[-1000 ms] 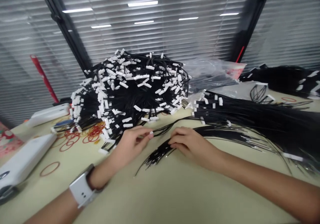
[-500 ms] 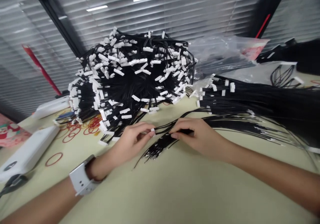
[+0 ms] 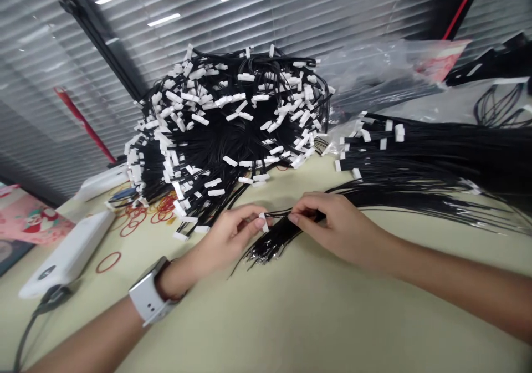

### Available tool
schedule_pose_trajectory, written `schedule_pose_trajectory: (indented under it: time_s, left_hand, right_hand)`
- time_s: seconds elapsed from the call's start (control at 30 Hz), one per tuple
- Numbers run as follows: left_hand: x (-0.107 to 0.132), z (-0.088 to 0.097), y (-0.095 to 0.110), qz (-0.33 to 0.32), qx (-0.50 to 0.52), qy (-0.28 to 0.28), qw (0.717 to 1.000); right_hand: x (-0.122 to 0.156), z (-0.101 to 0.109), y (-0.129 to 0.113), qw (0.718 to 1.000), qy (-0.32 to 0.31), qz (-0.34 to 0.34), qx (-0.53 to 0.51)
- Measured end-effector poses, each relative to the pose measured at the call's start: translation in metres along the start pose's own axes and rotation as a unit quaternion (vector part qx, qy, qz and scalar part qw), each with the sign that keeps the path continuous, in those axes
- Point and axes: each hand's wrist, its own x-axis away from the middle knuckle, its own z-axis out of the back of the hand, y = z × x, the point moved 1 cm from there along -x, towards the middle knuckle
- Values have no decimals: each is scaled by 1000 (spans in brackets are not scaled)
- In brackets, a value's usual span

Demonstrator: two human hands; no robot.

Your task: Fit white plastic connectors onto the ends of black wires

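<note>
My left hand (image 3: 230, 237), with a white watch on its wrist, pinches a small white connector (image 3: 263, 221) between thumb and fingers. My right hand (image 3: 332, 226) pinches thin black wires (image 3: 277, 215) that run into that connector. Under both hands a loose bundle of black wires with bare metal tips (image 3: 270, 244) lies on the beige table (image 3: 291, 317). Behind the hands rises a big heap of black wires fitted with white connectors (image 3: 228, 123).
A long sheaf of black wires (image 3: 436, 162) stretches to the right. Clear plastic bags (image 3: 374, 85) lie behind it. Red rubber bands (image 3: 137, 218) and white power banks (image 3: 68, 254) sit at the left. Window blinds close off the back.
Both hands have drawn closer together, the right hand has lifted wires off the bundle, and the left hand's connector now meets them. The camera has tilted slightly.
</note>
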Motion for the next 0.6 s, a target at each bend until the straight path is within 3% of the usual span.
schedule_pose_trajectory:
  time_s: [0.23, 0.6]
  left_hand:
    - [-1, 3, -7, 17, 93, -54, 994]
    - [-1, 3, -8, 14, 85, -73, 994]
  right_hand:
    - [-2, -2, 2, 999, -9, 41, 34]
    - [1, -3, 3, 997, 17, 64, 50]
